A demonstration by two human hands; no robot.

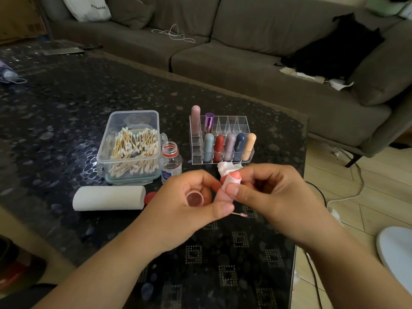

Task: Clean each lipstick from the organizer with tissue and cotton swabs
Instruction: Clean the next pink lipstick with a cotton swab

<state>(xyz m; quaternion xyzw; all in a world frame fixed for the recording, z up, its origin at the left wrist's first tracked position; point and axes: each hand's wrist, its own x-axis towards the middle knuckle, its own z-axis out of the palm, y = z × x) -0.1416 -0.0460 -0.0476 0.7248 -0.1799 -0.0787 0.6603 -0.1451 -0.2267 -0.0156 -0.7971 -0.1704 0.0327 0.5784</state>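
Right now the lipstick (230,185) sits between both hands above the table (66,112), in front of the organizer (223,139), with its long axis tilted: bullet end up and toward the right, base down and toward the left. The left hand (189,210) curls round its cap (195,198), open mouth facing the camera, while thumb and fingertip meet the lipstick's lower end. The right hand (276,195) is the one on the working end, thumb and fingers pinching a wrap of tissue (228,168) round the tube just below the exposed tip. That tip is coral-pink and rounded, the barrel beneath pale pink, mostly covered by tissue and fingers. Since the axis runs up from the left fingers into the right grip, I judge that a twist or a pull along that line would wipe the collar, with the left hand steadying the base. A used swab (239,214) with a pink-stained tip lies on the table just under the hands. Seven capped lipsticks stand in the organizer, five in front and two behind. Beside it are a box of swabs (131,148), an uncapped bottle (170,163) and a tissue roll (109,198)
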